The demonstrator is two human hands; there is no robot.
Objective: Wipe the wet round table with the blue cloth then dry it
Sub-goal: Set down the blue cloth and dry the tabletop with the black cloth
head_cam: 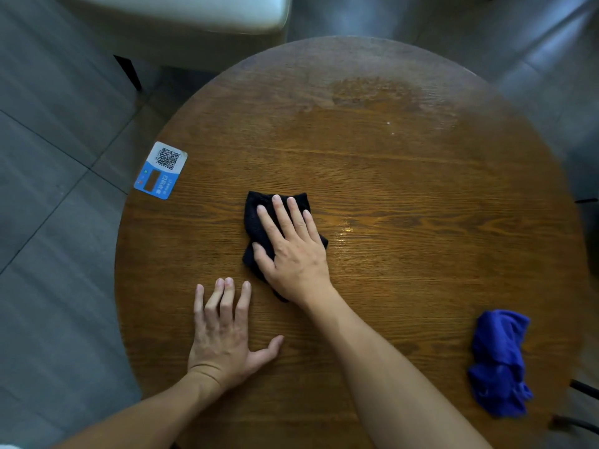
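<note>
A round wooden table (pixel 405 176) fills the view, with a shiny wet patch just right of centre and a dull smear at its far side. My right hand (pixel 291 247) lies flat, fingers spread, pressing a black cloth (pixel 256 222) onto the table's middle. My left hand (pixel 223 335) rests palm down on the bare wood near the front left, holding nothing. The blue cloth (pixel 497 364) lies crumpled by the table's right front edge, apart from both hands.
A blue and white QR-code card (pixel 161 170) sits at the table's left edge. A pale cushioned chair (pixel 181 21) stands beyond the far left side. Grey tiled floor surrounds the table. Dark metal chair parts (pixel 583 387) show at the right.
</note>
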